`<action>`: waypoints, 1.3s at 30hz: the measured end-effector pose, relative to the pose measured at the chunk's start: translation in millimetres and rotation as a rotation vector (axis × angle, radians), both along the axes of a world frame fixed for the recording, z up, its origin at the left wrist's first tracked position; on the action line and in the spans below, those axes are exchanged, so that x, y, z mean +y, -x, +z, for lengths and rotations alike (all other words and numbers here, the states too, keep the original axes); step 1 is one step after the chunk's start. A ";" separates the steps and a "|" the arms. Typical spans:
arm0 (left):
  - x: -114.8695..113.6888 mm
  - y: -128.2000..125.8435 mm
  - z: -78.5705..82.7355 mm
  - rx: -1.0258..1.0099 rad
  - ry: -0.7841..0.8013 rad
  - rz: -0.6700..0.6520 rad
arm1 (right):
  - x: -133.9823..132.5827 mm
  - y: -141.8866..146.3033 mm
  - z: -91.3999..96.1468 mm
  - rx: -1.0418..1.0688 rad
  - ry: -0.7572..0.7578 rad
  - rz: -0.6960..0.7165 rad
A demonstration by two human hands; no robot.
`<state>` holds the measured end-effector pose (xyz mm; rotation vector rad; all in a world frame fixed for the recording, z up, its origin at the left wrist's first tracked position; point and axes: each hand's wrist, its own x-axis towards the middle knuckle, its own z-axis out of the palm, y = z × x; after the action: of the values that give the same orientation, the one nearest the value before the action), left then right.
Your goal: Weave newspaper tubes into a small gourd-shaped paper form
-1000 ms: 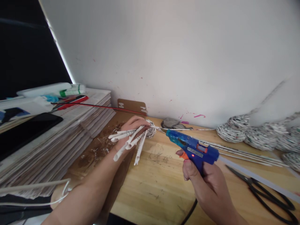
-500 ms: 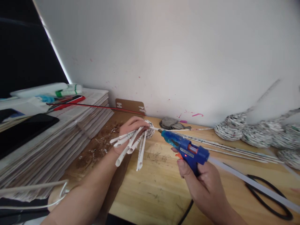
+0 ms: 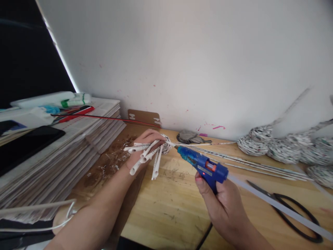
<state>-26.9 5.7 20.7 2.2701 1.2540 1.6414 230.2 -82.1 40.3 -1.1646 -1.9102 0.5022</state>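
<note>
My left hand (image 3: 149, 138) is closed around a small woven newspaper piece (image 3: 166, 145). Several rolled paper tubes (image 3: 145, 155) stick out of it toward me, their hollow ends showing. In my right hand (image 3: 221, 205) is a blue glue gun (image 3: 204, 165) with a small red light lit on its side. Its nozzle points left and meets, or nearly meets, a thin paper strip at the woven piece; I cannot tell if they touch. A long translucent glue stick (image 3: 275, 203) runs out of the gun's back.
Black-handled scissors (image 3: 296, 213) lie at the right. Thin paper rolls (image 3: 249, 161) stretch toward woven newspaper pieces (image 3: 256, 140) by the wall. At the left stands a tall newspaper stack (image 3: 85, 146) with a black phone (image 3: 31, 147) on it. A grey cloth-like object (image 3: 191, 136) rests near the wall.
The glue gun has shifted slightly left and its back end has come closer to the woven piece. The paper tubes have tilted upward a little in my left hand.
</note>
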 end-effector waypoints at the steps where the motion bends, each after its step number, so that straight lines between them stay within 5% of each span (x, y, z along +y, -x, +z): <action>1: -0.5 -0.3 0.9 -0.009 0.008 -0.002 | 0.1 -0.1 0.1 -0.017 0.001 -0.004; 9: -10.8 -5.8 15.2 -0.036 0.081 -0.001 | -0.3 -1.5 2.1 -0.085 -0.017 -0.021; 19: 2.5 1.7 -0.8 -0.097 -0.005 0.066 | 0.7 -4.9 4.7 -0.144 0.020 -0.014; 31: -4.2 -0.1 6.3 -0.118 0.026 0.018 | 1.6 -4.7 1.1 -0.228 -0.031 -0.030; 39: -1.7 -0.4 4.9 -0.105 -0.027 0.041 | 5.9 -4.6 -3.7 -0.190 0.071 -0.013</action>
<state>-26.5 4.1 25.6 2.1556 1.2708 1.7759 234.8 -76.2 36.6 -1.3098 -2.0583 0.4690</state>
